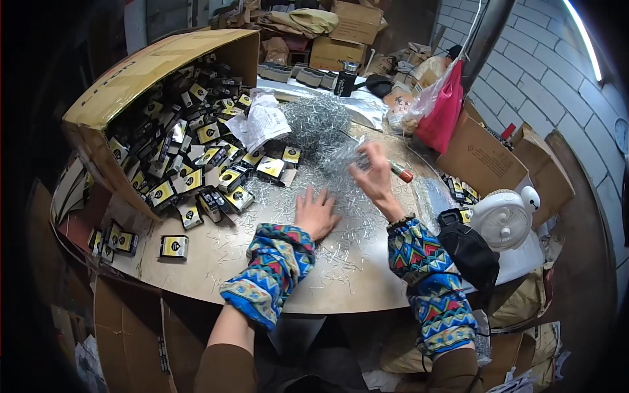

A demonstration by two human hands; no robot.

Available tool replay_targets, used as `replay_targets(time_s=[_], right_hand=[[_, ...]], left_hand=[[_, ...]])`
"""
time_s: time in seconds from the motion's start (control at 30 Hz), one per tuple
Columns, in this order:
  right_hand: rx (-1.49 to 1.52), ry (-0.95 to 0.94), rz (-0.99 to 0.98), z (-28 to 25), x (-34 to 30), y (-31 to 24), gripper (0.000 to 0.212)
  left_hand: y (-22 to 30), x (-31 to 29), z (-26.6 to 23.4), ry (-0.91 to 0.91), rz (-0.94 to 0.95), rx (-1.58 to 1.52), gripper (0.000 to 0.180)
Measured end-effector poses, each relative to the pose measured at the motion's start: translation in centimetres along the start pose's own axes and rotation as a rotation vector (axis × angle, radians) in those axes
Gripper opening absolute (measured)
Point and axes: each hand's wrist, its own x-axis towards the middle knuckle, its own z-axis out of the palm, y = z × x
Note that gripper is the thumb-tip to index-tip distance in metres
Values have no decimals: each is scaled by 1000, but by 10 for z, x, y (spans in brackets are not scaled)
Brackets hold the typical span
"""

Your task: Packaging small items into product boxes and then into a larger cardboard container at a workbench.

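My left hand [316, 215] lies palm down on the tabletop, fingers spread, among scattered thin silver metal pins [337, 255]. My right hand [373, 173] is raised a little above the table, fingers curled. A blurred greyish, see-through patch [343, 158] shows at its fingertips; what it is I cannot make out. Just beyond the hands rises a tangled heap of the same pins [316, 121]. To the right of my right hand lies a tool handle with a red end [405, 175]. Small black-and-yellow boxes [270, 169] lie left of the heap, beside a crumpled white paper [262, 124].
A large cardboard carton [98, 150] lies on its side at left, spilling many small boxes. One box [173, 247] sits apart near the front edge. At right are a black bag [462, 245], a white fan [503, 221] and an open carton [485, 150]. A pink bag [442, 111] hangs behind.
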Motion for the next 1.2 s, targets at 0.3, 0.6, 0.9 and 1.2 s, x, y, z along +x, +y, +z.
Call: replay_targets(time_s=[0.3, 0.6, 0.9, 1.2], right_hand=[[-20, -76, -35, -15, -9, 10, 32], [-223, 67, -160, -16, 29, 1, 34], [-179, -265, -281, -6, 2, 8, 41], [-662, -735, 4, -18, -36, 70, 26]], left_hand=[[-27, -63, -31, -133, 299, -80, 50], [-16, -66, -26, -48, 229, -122, 46], [8, -14, -8, 49, 255, -52, 37], [-36, -67, -11, 62, 149, -30, 49]])
